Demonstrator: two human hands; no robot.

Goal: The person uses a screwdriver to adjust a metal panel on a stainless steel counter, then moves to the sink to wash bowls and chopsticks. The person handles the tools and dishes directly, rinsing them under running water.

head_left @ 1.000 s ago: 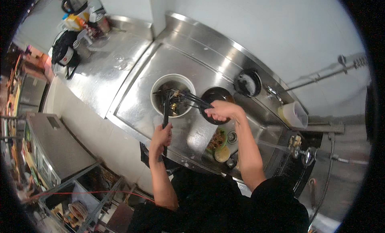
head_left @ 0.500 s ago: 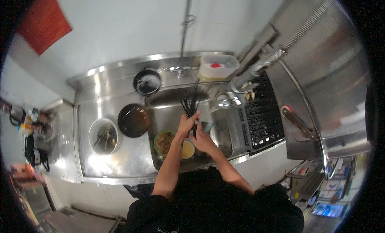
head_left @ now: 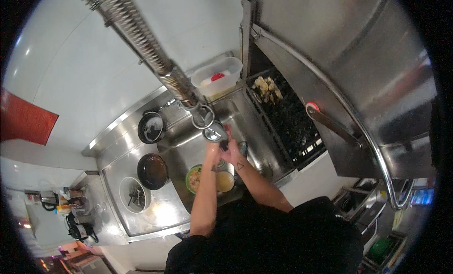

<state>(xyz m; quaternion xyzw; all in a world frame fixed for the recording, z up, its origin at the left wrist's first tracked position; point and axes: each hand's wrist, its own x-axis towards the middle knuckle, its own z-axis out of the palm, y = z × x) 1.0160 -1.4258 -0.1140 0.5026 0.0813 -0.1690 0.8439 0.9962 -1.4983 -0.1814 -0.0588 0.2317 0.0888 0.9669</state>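
My left hand [head_left: 213, 154] and my right hand [head_left: 231, 154] are close together over the sink [head_left: 183, 151], both closed around a bundle of thin dark sticks, apparently chopsticks [head_left: 224, 145]. A metal spray head [head_left: 213, 132] hangs just in front of my fingers and hides most of the bundle. Below my wrists, in the sink, are a green-rimmed bowl [head_left: 192, 178] with food scraps and a round bowl of yellowish liquid [head_left: 225, 182].
Left of the sink stand a dark pan [head_left: 153, 171], a sudsy black pan [head_left: 151, 127] and a white tub [head_left: 121, 188] of utensils. A plastic container [head_left: 219, 87] sits behind. To the right are a black rack [head_left: 295, 123] with pale pieces and a steel hood [head_left: 358, 94].
My view has turned to the right. The hands, still together on the dark sticks, are now beneath the spray head, which was off to their right before.
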